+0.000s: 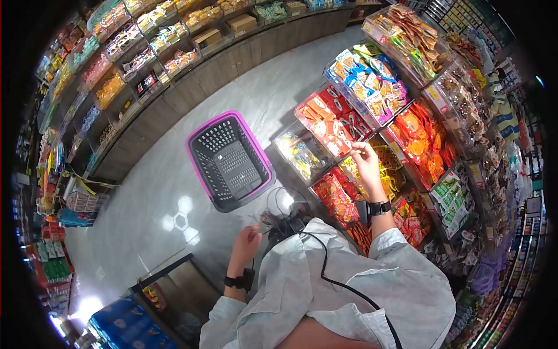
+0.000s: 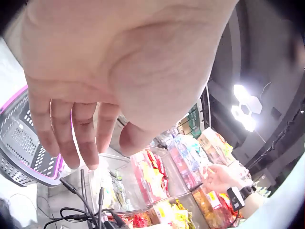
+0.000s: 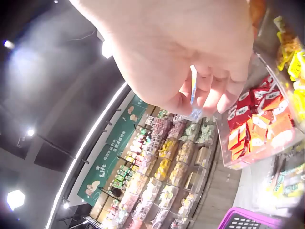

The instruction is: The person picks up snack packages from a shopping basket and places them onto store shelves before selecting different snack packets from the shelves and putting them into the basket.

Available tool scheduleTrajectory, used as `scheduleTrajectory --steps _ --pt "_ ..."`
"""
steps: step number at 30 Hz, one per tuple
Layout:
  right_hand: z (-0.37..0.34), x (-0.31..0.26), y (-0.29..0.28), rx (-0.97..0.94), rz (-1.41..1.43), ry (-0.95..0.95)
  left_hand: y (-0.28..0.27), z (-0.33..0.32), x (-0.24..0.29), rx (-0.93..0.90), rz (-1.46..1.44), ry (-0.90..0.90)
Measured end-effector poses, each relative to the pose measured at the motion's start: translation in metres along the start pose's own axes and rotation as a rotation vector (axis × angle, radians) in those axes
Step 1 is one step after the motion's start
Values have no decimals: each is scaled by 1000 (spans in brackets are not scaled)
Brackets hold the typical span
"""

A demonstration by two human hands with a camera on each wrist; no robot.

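Observation:
My right hand (image 1: pixel 367 166) is raised over the snack bins, beside the bin of red and orange packets (image 1: pixel 331 125). Between its thumb and fingers it pinches a small packet (image 3: pixel 194 90), seen almost edge-on, white with blue and yellow; its print is too small to read. My left hand (image 1: pixel 246 244) hangs low by my body with loosely bent fingers and holds nothing. In the left wrist view its fingers (image 2: pixel 83 131) droop apart from one another. On the floor ahead stands a black shopping basket (image 1: pixel 232 160) with a purple rim, showing a bare bottom.
Clear bins of blue and white packets (image 1: pixel 369 81), yellow packets (image 1: pixel 386 166) and orange packets (image 1: pixel 415 136) surround the right hand. A curved, tiered snack shelf (image 1: pixel 145 49) lines the far side. Black cables (image 1: pixel 325 262) run down my front. Blue packs (image 1: pixel 131 326) are stacked at lower left.

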State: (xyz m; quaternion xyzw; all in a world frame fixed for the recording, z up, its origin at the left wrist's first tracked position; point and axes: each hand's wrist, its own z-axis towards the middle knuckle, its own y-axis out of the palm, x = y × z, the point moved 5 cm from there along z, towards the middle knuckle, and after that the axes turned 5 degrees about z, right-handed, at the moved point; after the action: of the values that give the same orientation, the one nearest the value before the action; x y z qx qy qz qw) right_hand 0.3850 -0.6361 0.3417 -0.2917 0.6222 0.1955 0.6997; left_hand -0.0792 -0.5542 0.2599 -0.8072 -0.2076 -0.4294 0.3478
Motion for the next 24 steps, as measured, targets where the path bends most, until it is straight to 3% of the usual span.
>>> scheduleTrajectory --steps 4,7,10,11,14,16,17,18,20,23,24 --pt "39 -11 14 -56 100 -65 4 9 -5 -43 130 -42" --pt "51 16 45 -148 191 -8 1 10 0 -94 147 -91" --pt "40 108 93 -379 259 95 -16 3 -40 108 32 -256" --pt "26 116 112 -451 183 150 -25 -7 -53 188 71 -383" --pt "-30 121 168 -652 159 274 -31 -65 -177 438 -65 -455" --pt "-61 116 201 -783 203 336 -21 -127 -246 591 -231 -674" --pt "-74 112 213 -870 59 278 -9 -159 -271 585 -366 -852" --pt "-86 99 223 -923 55 338 4 -192 -296 573 -506 -1025" --pt "-101 78 240 -1040 -69 334 41 -246 -362 345 -963 -1015" --pt "-116 86 264 -1076 -134 261 44 -253 -357 -257 264 -695" --pt "-120 101 271 -1039 -187 270 42 -253 -357 -228 267 -683"
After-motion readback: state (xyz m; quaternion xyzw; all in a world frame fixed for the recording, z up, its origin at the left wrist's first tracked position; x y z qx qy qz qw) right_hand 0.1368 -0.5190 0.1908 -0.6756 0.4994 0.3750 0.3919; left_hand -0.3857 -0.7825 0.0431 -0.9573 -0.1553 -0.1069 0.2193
